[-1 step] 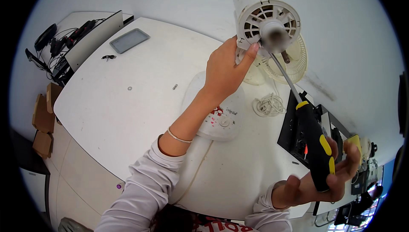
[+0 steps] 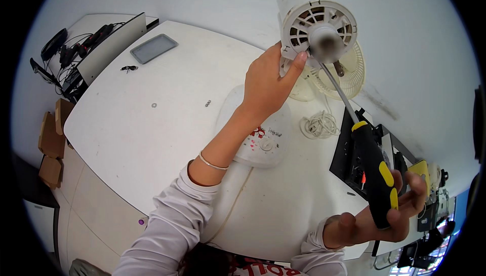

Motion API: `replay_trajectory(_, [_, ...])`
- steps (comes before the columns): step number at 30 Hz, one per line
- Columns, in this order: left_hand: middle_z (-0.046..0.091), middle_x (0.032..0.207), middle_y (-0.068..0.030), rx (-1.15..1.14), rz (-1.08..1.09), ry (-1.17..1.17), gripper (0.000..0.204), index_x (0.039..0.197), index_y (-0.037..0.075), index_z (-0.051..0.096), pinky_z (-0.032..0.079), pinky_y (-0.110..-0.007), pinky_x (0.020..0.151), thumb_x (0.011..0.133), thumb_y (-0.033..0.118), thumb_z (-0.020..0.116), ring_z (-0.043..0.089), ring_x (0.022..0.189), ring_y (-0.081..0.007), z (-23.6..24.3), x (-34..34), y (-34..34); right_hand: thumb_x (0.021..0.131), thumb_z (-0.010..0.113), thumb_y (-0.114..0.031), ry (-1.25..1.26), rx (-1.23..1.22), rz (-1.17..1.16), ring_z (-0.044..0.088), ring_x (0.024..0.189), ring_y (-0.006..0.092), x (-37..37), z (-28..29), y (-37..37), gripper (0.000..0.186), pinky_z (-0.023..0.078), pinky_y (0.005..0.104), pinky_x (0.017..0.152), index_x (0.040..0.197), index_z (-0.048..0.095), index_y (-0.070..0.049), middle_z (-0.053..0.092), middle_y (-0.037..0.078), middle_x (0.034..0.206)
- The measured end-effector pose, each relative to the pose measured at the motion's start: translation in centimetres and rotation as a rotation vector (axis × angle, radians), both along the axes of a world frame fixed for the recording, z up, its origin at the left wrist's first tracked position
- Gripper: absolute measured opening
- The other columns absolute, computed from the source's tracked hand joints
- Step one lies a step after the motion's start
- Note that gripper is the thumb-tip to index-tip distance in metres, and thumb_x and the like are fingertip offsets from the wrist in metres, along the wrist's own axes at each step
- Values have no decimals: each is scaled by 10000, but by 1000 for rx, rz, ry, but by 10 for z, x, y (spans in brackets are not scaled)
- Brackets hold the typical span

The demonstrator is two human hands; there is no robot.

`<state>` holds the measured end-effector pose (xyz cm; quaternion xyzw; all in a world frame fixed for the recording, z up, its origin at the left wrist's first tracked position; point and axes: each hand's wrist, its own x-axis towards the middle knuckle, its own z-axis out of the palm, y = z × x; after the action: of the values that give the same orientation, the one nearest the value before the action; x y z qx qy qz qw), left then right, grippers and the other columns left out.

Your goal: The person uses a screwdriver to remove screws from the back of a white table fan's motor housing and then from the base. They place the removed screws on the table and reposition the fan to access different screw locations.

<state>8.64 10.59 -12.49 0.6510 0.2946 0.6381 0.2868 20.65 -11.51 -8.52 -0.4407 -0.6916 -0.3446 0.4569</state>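
My left hand (image 2: 266,81) grips the lower left side of a white fan motor housing (image 2: 294,11), thumb pressed at its slotted round face. The housing is held up high, with a round hub in its centre that looks blurred. In my right hand (image 2: 377,221), palm turned up, lies the black and yellow handle of a screwdriver (image 2: 372,159), fingers curled round its lower end. Its metal shaft runs up left to the housing's lower edge beside the hub; the tip is hidden there. Under my left forearm stands the white fan base (image 2: 258,157) with a knob and red printed pictures.
Behind the housing is a cream fan grille (image 2: 358,76). A coiled white cord (image 2: 320,125) lies near a black open case (image 2: 347,157) at right. On the white table (image 2: 116,124) are a grey tray (image 2: 154,49), a short black cable (image 2: 129,68), a ring (image 2: 154,105) and small metal parts (image 2: 208,103).
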Motion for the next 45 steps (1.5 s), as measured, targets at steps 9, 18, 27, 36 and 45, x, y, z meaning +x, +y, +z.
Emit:
replay_trajectory(9, [548, 1159, -236, 53, -7, 43, 835, 1346, -129, 193, 485, -346, 817, 788, 316, 626, 598, 994, -327, -3, 8, -2, 874, 579, -235, 60, 60, -111, 508, 1032, 326, -5, -1, 6, 420, 515, 396, 826, 1219, 339, -226, 392, 231, 1234])
replay_trajectory(18, [562, 1130, -252, 88, -25, 2, 850, 1350, -153, 165, 498, -338, 758, 857, 418, 558, 613, 947, -320, -2, 5, 1, 817, 670, -168, -49, 16, 121, 537, 942, 344, 1, -5, 2, 523, 506, 440, 760, 1209, 372, -343, 492, 99, 1044])
replay_trajectory(27, [622, 880, -217, 75, -26, -13, 794, 1335, -162, 199, 491, -330, 654, 898, 432, 492, 631, 760, -286, -1, 1, -1, 823, 644, -286, -158, -88, 193, 525, 1018, 356, 7, 5, -3, 409, 524, 458, 818, 1139, 440, -446, 466, 82, 1061])
replay_trajectory(36, [639, 806, -197, 99, -13, 30, 731, 1313, -138, 243, 487, -333, 602, 896, 401, 506, 639, 676, -287, 0, -3, 2, 841, 618, -326, 37, 59, 304, 488, 1051, 342, -18, -12, 22, 232, 524, 410, 763, 991, 497, -456, 430, 113, 1104])
replay_trajectory(45, [644, 860, -207, 123, -34, 11, 728, 1302, -137, 253, 492, -337, 619, 888, 399, 521, 648, 723, -299, 1, -2, 3, 844, 610, -221, 36, -11, 205, 476, 1051, 331, -12, -16, 7, 360, 504, 450, 869, 1050, 420, -447, 422, 119, 1083])
